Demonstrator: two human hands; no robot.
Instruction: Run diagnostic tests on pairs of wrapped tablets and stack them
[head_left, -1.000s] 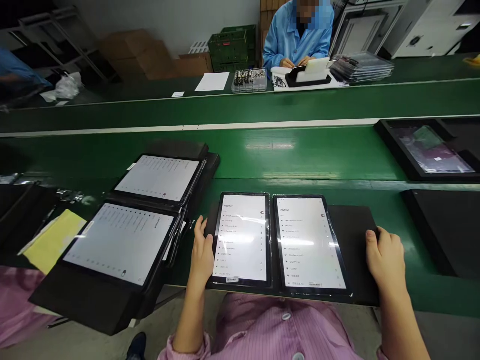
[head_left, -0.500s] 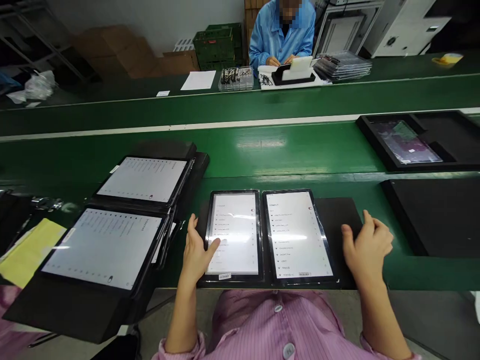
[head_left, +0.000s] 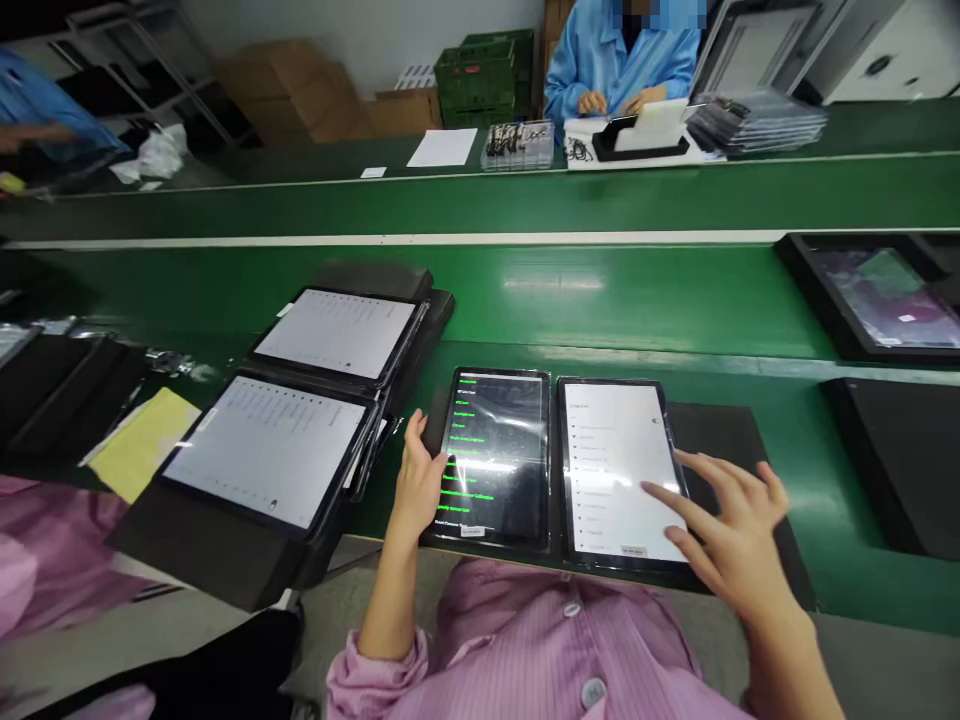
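Observation:
Two tablets lie side by side before me on a black pad. The left tablet (head_left: 499,455) shows a dark screen with green lines of text. A white list headed "Internet" fills the right tablet (head_left: 619,470). My left hand (head_left: 421,480) rests at the left tablet's left edge, thumb and fingers apart. Over the lower right of the right tablet is my right hand (head_left: 727,520), fingers spread, one fingertip over the screen; whether it touches cannot be made out.
Two lit tablets (head_left: 262,450) (head_left: 341,333) lie on black trays at the left, near a yellow cloth (head_left: 146,440). Black trays (head_left: 907,460) stand at the right. A person in blue (head_left: 622,60) sits across the green belt (head_left: 555,300).
The left tablet's screen went from a white list to dark with green text. My right hand moved left over the right tablet. The view shifted, and a blue sleeve appeared at the upper left.

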